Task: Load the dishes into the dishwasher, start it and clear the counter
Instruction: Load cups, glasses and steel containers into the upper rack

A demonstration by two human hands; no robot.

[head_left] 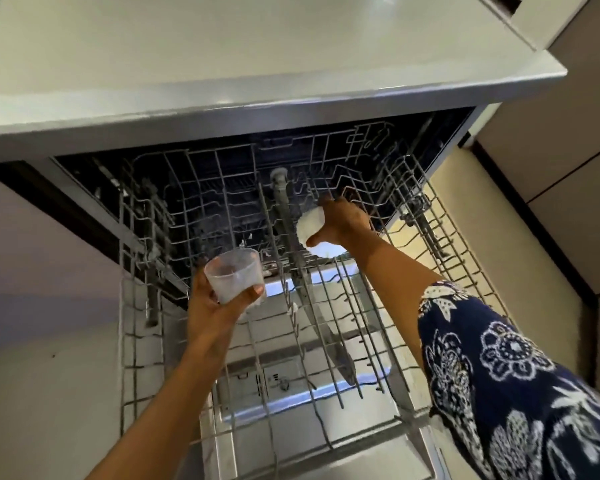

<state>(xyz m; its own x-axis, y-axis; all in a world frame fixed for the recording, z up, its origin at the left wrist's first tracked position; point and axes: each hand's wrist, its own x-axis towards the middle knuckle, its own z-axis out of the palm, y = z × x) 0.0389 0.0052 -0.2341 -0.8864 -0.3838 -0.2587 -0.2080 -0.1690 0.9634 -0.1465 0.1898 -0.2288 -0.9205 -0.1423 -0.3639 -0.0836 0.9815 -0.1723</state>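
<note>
The dishwasher stands open under the counter, its upper wire rack [139, 299] pulled out toward me. My left hand [210, 308] holds a small clear plastic cup [234, 278] upright above the rack's left-middle part. My right hand [343, 220] reaches farther in and grips a small white bowl [310, 225], tilted on its side among the tines in the rack's back right area. A grey spray arm [291, 244] runs under the rack between my two hands. The lowered dishwasher door [291, 407] shows through the wires below.
The pale counter top [257, 53] overhangs the dishwasher opening. Beige cabinet fronts [568, 150] rise on the right, and a light wall or floor surface [42, 393] lies at the left. My patterned blue-and-white sleeve [499, 375] covers my right upper arm.
</note>
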